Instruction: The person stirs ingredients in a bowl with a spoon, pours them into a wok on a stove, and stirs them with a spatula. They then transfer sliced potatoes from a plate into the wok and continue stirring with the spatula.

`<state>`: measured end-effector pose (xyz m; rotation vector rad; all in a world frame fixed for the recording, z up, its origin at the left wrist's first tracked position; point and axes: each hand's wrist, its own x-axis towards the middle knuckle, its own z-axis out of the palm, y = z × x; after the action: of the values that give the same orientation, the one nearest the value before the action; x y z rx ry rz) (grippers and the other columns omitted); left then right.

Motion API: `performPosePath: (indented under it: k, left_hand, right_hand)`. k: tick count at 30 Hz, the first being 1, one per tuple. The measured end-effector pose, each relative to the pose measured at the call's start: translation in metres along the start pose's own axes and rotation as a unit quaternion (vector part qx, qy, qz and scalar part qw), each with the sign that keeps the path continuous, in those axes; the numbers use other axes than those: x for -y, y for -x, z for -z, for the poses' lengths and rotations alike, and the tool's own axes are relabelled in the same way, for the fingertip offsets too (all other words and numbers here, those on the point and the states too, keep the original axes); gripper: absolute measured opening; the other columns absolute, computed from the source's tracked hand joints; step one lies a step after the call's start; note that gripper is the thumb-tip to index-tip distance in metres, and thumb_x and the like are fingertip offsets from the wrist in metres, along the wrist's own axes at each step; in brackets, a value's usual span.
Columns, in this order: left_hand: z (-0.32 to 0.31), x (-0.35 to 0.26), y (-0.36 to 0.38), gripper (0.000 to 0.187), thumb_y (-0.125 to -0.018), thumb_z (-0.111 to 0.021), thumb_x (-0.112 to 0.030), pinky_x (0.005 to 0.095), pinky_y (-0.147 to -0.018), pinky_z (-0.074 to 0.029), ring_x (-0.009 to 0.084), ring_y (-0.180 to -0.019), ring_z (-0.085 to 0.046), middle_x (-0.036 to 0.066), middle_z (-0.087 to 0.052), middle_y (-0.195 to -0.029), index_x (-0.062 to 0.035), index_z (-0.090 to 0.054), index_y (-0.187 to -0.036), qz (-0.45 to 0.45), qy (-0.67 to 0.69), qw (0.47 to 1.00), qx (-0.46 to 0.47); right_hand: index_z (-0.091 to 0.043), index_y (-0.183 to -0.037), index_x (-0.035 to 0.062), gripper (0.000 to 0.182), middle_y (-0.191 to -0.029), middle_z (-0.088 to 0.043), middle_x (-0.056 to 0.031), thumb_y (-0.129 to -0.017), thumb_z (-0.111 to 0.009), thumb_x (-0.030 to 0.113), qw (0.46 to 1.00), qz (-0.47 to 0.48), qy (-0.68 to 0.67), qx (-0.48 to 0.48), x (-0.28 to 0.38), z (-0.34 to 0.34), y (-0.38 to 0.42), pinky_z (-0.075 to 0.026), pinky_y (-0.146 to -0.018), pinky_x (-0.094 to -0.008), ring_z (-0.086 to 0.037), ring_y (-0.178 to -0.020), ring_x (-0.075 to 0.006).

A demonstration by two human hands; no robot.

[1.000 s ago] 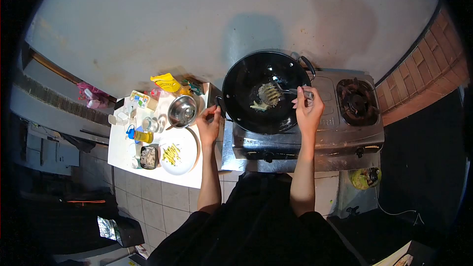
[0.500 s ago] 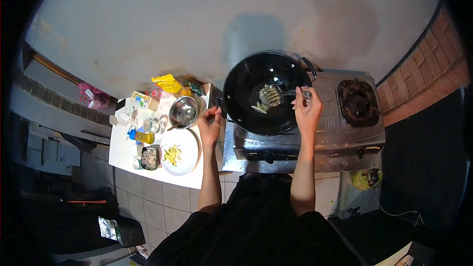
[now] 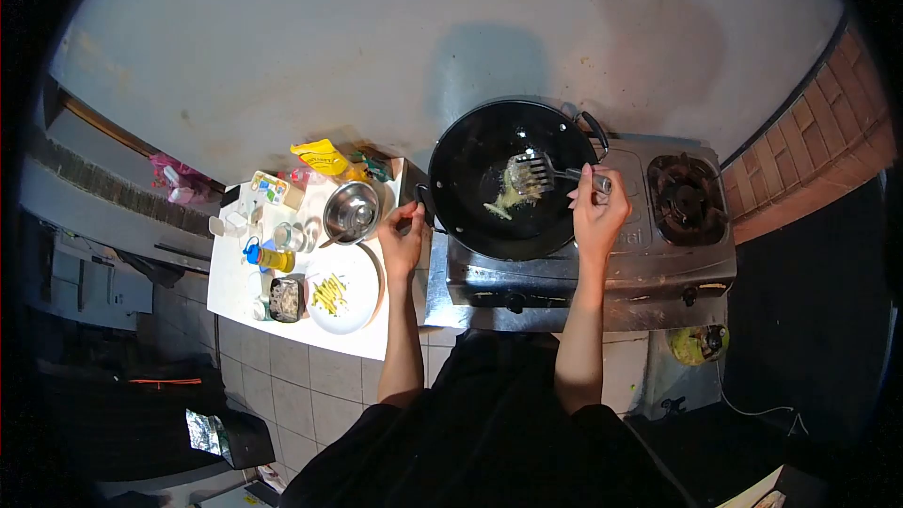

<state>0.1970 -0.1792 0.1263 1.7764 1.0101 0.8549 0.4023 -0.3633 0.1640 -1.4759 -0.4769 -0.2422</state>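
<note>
On the left burner sits a black two-handled wok [image 3: 489, 230], with a small heap of pale, stringy food [image 3: 513, 199] in its middle. My right hand [image 3: 600, 216] is closed around the handle of a slotted metal spatula [image 3: 538, 172], whose head rests at the upper right of the food. At the wok's left side, my left hand [image 3: 402, 240] is pinched on the wok's left handle [image 3: 423, 198]. A white plate [image 3: 362, 320] with pale green-yellow strips [image 3: 329, 295] lies on the table left of my left forearm.
Behind the plate stands a steel bowl [image 3: 351, 214]. Nearby are a blue-capped oil bottle [image 3: 270, 257], a dark square container [image 3: 286, 301], a glass jar [image 3: 289, 237] and a yellow packet [image 3: 320, 157]. To the right is a second burner [image 3: 685, 199]; a wall rises behind the stove.
My right hand and the spatula have shifted slightly right and the spatula head has moved up over the food. The food is spread a little differently. My left hand stays at the handle.
</note>
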Motion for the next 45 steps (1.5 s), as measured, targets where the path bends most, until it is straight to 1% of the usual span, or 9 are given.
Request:
performPosePath:
  k: [11, 17, 21, 25, 29, 33, 35, 39, 45]
  left_hand:
    - [-0.001, -0.001, 0.001, 0.026, -0.086, -0.066, -0.017, 0.0263, -0.076, -0.045, 0.0130, -0.079, -0.059, 0.009, -0.066, -0.084, 0.0063, -0.065, -0.096, -0.010, -0.015, 1.000, -0.010]
    - [0.001, -0.009, 0.004, 0.029, -0.085, -0.067, -0.019, 0.0267, -0.077, -0.044, 0.0124, -0.081, -0.058, 0.009, -0.066, -0.087, 0.0065, -0.064, -0.100, 0.025, 0.012, 1.000, -0.001]
    - [0.000, -0.003, 0.003, 0.029, -0.086, -0.066, -0.018, 0.0242, -0.070, -0.047, 0.0101, -0.072, -0.059, 0.007, -0.065, -0.080, 0.0066, -0.063, -0.100, 0.004, 0.032, 0.999, 0.003]
    - [-0.002, -0.002, 0.004, 0.027, -0.086, -0.066, -0.016, 0.0239, -0.069, -0.047, 0.0092, -0.074, -0.059, 0.005, -0.065, -0.079, 0.0058, -0.063, -0.101, 0.002, 0.063, 0.998, -0.013]
    - [-0.004, 0.006, 0.004, 0.024, -0.086, -0.066, -0.012, 0.0226, -0.069, -0.047, 0.0085, -0.073, -0.059, 0.006, -0.065, -0.080, 0.0060, -0.063, -0.100, 0.011, 0.100, 0.995, -0.014]
    - [-0.004, 0.009, 0.000, 0.021, -0.084, -0.065, -0.009, 0.0234, -0.065, -0.049, 0.0090, -0.070, -0.060, 0.007, -0.066, -0.079, 0.0064, -0.063, -0.099, 0.001, 0.085, 0.996, -0.013]
    - [0.000, 0.003, 0.001, 0.020, -0.084, -0.066, -0.009, 0.0233, -0.063, -0.049, 0.0095, -0.071, -0.060, 0.007, -0.066, -0.078, 0.0060, -0.064, -0.097, -0.009, 0.065, 0.998, 0.000]
    - [0.002, 0.000, -0.001, 0.019, -0.082, -0.067, -0.009, 0.0238, -0.063, -0.049, 0.0106, -0.070, -0.061, 0.009, -0.066, -0.077, 0.0063, -0.065, -0.094, 0.006, 0.084, 0.996, 0.004]
    - [0.007, 0.004, -0.010, 0.018, -0.082, -0.066, -0.009, 0.0246, -0.066, -0.048, 0.0111, -0.068, -0.060, 0.010, -0.067, -0.076, 0.0068, -0.066, -0.091, 0.007, 0.088, 0.995, 0.042]
  right_hand:
    - [-0.055, -0.078, -0.0040, 0.011, -0.069, -0.056, -0.0099, -0.083, -0.063, 0.002, 0.996, 0.050, 0.065, 0.039, -0.009, -0.003, -0.002, -0.041, -0.047, -0.0272, -0.055, -0.050, -0.0139]
    - [-0.055, -0.077, -0.0030, 0.010, -0.066, -0.055, -0.0104, -0.082, -0.062, 0.001, 0.998, -0.023, 0.057, -0.001, 0.024, 0.009, -0.008, -0.041, -0.049, -0.0288, -0.056, -0.050, -0.0173]
    - [-0.054, -0.075, -0.0032, 0.011, -0.065, -0.052, -0.0116, -0.082, -0.061, 0.002, 0.986, 0.072, 0.150, -0.005, 0.026, 0.014, -0.027, -0.040, -0.050, -0.0312, -0.052, -0.052, -0.0195]
    - [-0.054, -0.076, -0.0032, 0.011, -0.068, -0.051, -0.0149, -0.081, -0.060, 0.003, 0.982, 0.060, 0.161, 0.082, 0.030, -0.002, -0.055, -0.040, -0.052, -0.0345, -0.051, -0.055, -0.0262]
    - [-0.054, -0.077, -0.0040, 0.010, -0.070, -0.053, -0.0177, -0.081, -0.059, 0.004, 0.951, 0.159, 0.210, 0.163, 0.006, -0.030, -0.065, -0.041, -0.053, -0.0382, -0.054, -0.058, -0.0319]
    - [-0.054, -0.079, -0.0037, 0.011, -0.062, -0.054, -0.0152, -0.083, -0.059, 0.005, 0.966, 0.071, 0.151, 0.197, -0.018, -0.057, -0.054, -0.041, -0.050, -0.0343, -0.055, -0.050, -0.0247]
    - [-0.055, -0.078, -0.0026, 0.013, -0.056, -0.055, -0.0101, -0.086, -0.058, 0.008, 0.968, -0.087, 0.054, 0.228, -0.009, -0.061, -0.045, -0.041, -0.044, -0.0290, -0.054, -0.043, -0.0157]
    - [-0.056, -0.079, -0.0017, 0.011, -0.054, -0.055, -0.0059, -0.086, -0.059, 0.006, 0.978, -0.010, 0.095, 0.186, 0.016, -0.055, -0.036, -0.038, -0.039, -0.0255, -0.054, -0.039, -0.0123]
    - [-0.058, -0.082, -0.0026, 0.006, -0.075, -0.058, -0.0119, -0.082, -0.061, 0.002, 0.959, 0.094, 0.179, 0.201, 0.058, -0.028, -0.039, -0.039, -0.051, -0.0264, -0.049, -0.059, -0.0131]
